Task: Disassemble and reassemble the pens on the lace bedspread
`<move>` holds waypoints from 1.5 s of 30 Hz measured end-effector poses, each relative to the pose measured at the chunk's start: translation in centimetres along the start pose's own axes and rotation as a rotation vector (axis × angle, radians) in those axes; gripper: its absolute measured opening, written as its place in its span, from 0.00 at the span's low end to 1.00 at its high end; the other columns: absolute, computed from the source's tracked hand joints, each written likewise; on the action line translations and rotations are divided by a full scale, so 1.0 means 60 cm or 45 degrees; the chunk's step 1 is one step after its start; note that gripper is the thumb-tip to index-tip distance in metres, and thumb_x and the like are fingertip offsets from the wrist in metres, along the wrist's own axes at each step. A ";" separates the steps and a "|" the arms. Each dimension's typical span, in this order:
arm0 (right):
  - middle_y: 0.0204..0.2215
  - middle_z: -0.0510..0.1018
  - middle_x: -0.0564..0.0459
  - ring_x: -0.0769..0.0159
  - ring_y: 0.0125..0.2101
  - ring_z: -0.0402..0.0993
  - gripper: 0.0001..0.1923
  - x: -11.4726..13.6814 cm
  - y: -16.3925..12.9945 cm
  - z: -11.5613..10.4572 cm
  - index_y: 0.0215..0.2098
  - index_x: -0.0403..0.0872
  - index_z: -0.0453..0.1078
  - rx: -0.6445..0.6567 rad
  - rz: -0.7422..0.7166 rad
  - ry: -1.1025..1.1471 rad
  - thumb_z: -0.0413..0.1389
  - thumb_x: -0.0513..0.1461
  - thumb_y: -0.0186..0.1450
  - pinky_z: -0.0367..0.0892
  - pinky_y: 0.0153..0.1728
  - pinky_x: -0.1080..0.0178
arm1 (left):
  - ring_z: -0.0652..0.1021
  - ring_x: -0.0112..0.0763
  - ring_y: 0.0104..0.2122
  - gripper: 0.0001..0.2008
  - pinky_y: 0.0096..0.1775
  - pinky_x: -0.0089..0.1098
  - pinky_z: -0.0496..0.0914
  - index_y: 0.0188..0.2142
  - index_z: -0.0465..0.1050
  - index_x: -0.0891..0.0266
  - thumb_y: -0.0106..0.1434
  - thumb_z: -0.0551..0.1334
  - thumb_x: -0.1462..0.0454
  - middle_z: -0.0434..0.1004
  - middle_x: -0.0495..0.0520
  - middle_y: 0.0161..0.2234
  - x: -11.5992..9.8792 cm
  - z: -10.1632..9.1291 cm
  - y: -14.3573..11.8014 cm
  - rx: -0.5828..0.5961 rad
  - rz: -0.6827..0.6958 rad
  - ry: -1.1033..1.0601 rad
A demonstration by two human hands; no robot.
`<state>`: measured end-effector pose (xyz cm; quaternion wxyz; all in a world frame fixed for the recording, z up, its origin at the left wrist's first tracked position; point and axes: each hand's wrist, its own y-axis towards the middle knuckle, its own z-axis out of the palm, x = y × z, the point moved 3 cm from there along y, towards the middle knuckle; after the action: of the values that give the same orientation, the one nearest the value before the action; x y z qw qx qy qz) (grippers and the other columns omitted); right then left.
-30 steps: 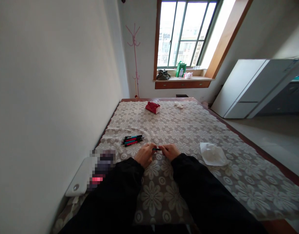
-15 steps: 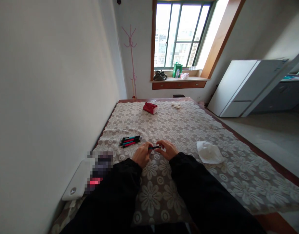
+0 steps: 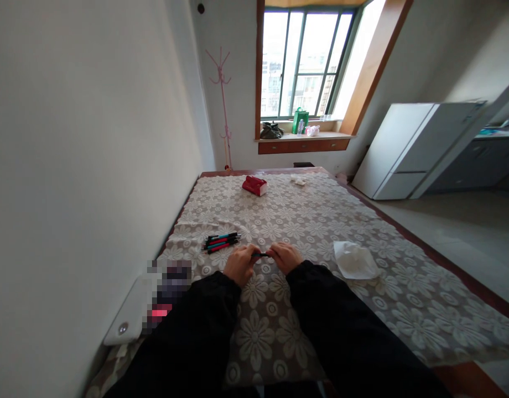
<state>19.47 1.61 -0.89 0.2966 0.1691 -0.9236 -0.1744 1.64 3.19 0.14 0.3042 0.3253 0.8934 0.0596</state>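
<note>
Between my two hands lies a dark pen (image 3: 261,255), level above the tablecloth, with only its middle showing. My left hand (image 3: 240,264) is closed on its left end. Fingers of my right hand (image 3: 285,257) pinch the right end, hiding the tip. Several pens (image 3: 221,242) with black, red and teal barrels lie in a loose bunch on the cloth, just beyond and left of my left hand.
A patterned tablecloth (image 3: 254,334) covers the table. Crumpled white paper (image 3: 354,261) lies to the right, a red tissue pack (image 3: 254,186) farther back. At left, a white device (image 3: 124,315) rests by the wall beside a pixelated patch. A fridge (image 3: 404,146) stands beyond.
My right fingers have closed onto the pen's right end, where they were more spread before. The pen shows less between my hands. The bunch of pens stays put.
</note>
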 end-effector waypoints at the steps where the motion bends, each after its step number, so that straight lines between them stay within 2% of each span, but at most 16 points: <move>1: 0.25 0.74 0.51 0.62 0.30 0.69 0.11 0.000 0.000 0.001 0.31 0.49 0.73 0.016 -0.026 0.006 0.52 0.44 0.67 0.62 0.34 0.62 | 0.74 0.38 0.37 0.07 0.43 0.36 0.64 0.41 0.70 0.57 0.63 0.57 0.66 0.76 0.53 0.35 0.000 -0.001 0.000 -0.015 -0.010 0.019; 4: 0.29 0.76 0.50 0.60 0.34 0.70 0.08 0.000 0.001 -0.001 0.38 0.50 0.73 0.020 -0.115 0.023 0.54 0.42 0.66 0.63 0.37 0.61 | 0.74 0.37 0.37 0.09 0.44 0.37 0.63 0.44 0.70 0.56 0.63 0.57 0.65 0.77 0.53 0.36 -0.002 -0.005 0.001 -0.040 -0.030 0.027; 7: 0.29 0.77 0.50 0.59 0.34 0.70 0.08 -0.005 0.001 -0.010 0.35 0.50 0.74 -0.043 -0.093 -0.004 0.53 0.42 0.66 0.63 0.38 0.59 | 0.74 0.37 0.37 0.11 0.45 0.37 0.62 0.46 0.71 0.55 0.65 0.56 0.62 0.77 0.53 0.34 -0.003 -0.009 0.001 -0.065 -0.046 0.045; 11: 0.29 0.77 0.49 0.59 0.34 0.70 0.09 -0.008 0.001 -0.023 0.36 0.51 0.75 -0.156 -0.067 -0.012 0.52 0.43 0.67 0.64 0.39 0.60 | 0.74 0.35 0.36 0.17 0.40 0.34 0.63 0.39 0.74 0.58 0.69 0.48 0.57 0.77 0.54 0.34 0.012 -0.021 0.001 -0.245 -0.225 -0.029; 13: 0.29 0.76 0.49 0.60 0.34 0.69 0.10 -0.006 0.001 -0.027 0.37 0.51 0.75 -0.204 -0.084 0.002 0.52 0.43 0.68 0.64 0.38 0.60 | 0.73 0.32 0.31 0.20 0.34 0.30 0.62 0.33 0.73 0.60 0.68 0.48 0.53 0.75 0.52 0.28 0.027 -0.021 0.002 -0.303 -0.352 -0.187; 16: 0.29 0.77 0.50 0.62 0.33 0.70 0.10 -0.005 0.001 -0.031 0.37 0.50 0.74 -0.272 -0.109 0.013 0.52 0.44 0.68 0.64 0.37 0.62 | 0.70 0.27 0.22 0.20 0.26 0.27 0.60 0.28 0.71 0.62 0.63 0.55 0.48 0.68 0.48 0.20 0.043 -0.013 0.007 -0.370 -0.461 -0.550; 20: 0.27 0.76 0.50 0.63 0.32 0.70 0.13 -0.004 -0.001 -0.028 0.32 0.48 0.73 -0.273 -0.123 -0.092 0.51 0.45 0.69 0.63 0.36 0.63 | 0.72 0.25 0.23 0.18 0.26 0.25 0.62 0.36 0.68 0.63 0.56 0.63 0.51 0.71 0.48 0.24 0.050 -0.002 0.013 -0.544 -0.463 -1.037; 23: 0.25 0.75 0.51 0.64 0.30 0.69 0.18 -0.006 -0.002 -0.020 0.27 0.48 0.70 -0.197 -0.082 -0.143 0.47 0.45 0.70 0.62 0.34 0.64 | 0.72 0.23 0.24 0.20 0.26 0.23 0.63 0.40 0.66 0.62 0.54 0.67 0.54 0.73 0.48 0.28 0.053 0.003 0.014 -0.600 -0.423 -1.119; 27: 0.22 0.73 0.52 0.66 0.26 0.68 0.21 -0.010 -0.003 -0.009 0.23 0.48 0.67 -0.116 0.027 -0.116 0.43 0.43 0.71 0.61 0.30 0.65 | 0.73 0.24 0.25 0.27 0.24 0.22 0.63 0.45 0.62 0.62 0.51 0.69 0.54 0.73 0.48 0.28 0.056 0.007 0.014 -0.644 -0.453 -1.251; 29: 0.23 0.73 0.51 0.65 0.27 0.69 0.19 -0.007 -0.003 -0.009 0.25 0.48 0.68 -0.165 0.008 -0.096 0.44 0.44 0.71 0.61 0.31 0.65 | 0.73 0.25 0.23 0.28 0.23 0.23 0.64 0.43 0.63 0.63 0.49 0.70 0.52 0.73 0.48 0.25 0.057 0.010 0.015 -0.645 -0.537 -1.372; 33: 0.29 0.75 0.49 0.63 0.33 0.70 0.13 0.007 -0.004 -0.018 0.33 0.47 0.71 -0.282 -0.113 -0.062 0.50 0.45 0.69 0.63 0.35 0.64 | 0.68 0.21 0.17 0.25 0.19 0.23 0.63 0.34 0.67 0.65 0.48 0.69 0.48 0.70 0.46 0.20 0.055 0.017 0.018 -0.530 -0.698 -1.571; 36: 0.28 0.75 0.50 0.63 0.32 0.69 0.12 0.014 -0.005 -0.025 0.34 0.47 0.71 -0.278 -0.131 -0.098 0.51 0.44 0.69 0.62 0.35 0.64 | 0.69 0.21 0.16 0.26 0.20 0.23 0.64 0.32 0.68 0.65 0.46 0.69 0.47 0.70 0.46 0.19 0.052 0.014 0.017 -0.531 -0.704 -1.549; 40: 0.25 0.74 0.51 0.64 0.29 0.69 0.15 0.016 -0.007 -0.022 0.27 0.47 0.70 -0.190 -0.078 -0.152 0.49 0.43 0.69 0.60 0.32 0.64 | 0.71 0.23 0.18 0.22 0.22 0.24 0.66 0.29 0.67 0.64 0.50 0.68 0.48 0.72 0.48 0.20 0.046 0.002 0.013 -0.574 -0.525 -1.285; 43: 0.20 0.71 0.53 0.66 0.24 0.66 0.17 0.013 -0.006 -0.015 0.24 0.47 0.68 -0.112 0.023 -0.081 0.47 0.42 0.69 0.58 0.28 0.65 | 0.72 0.23 0.20 0.19 0.24 0.24 0.68 0.31 0.68 0.64 0.54 0.67 0.51 0.72 0.47 0.21 0.043 -0.004 0.012 -0.625 -0.426 -1.170; 45: 0.22 0.72 0.53 0.66 0.26 0.67 0.16 0.013 -0.005 -0.013 0.26 0.47 0.69 -0.140 0.017 -0.029 0.48 0.42 0.69 0.59 0.29 0.65 | 0.72 0.24 0.20 0.20 0.23 0.25 0.69 0.35 0.67 0.63 0.54 0.66 0.50 0.72 0.47 0.22 0.044 -0.003 0.013 -0.662 -0.445 -1.215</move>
<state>19.41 0.87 -0.03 0.2960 0.1444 -0.9171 -0.2247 0.36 5.43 -0.83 0.7494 0.0779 0.6535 0.0725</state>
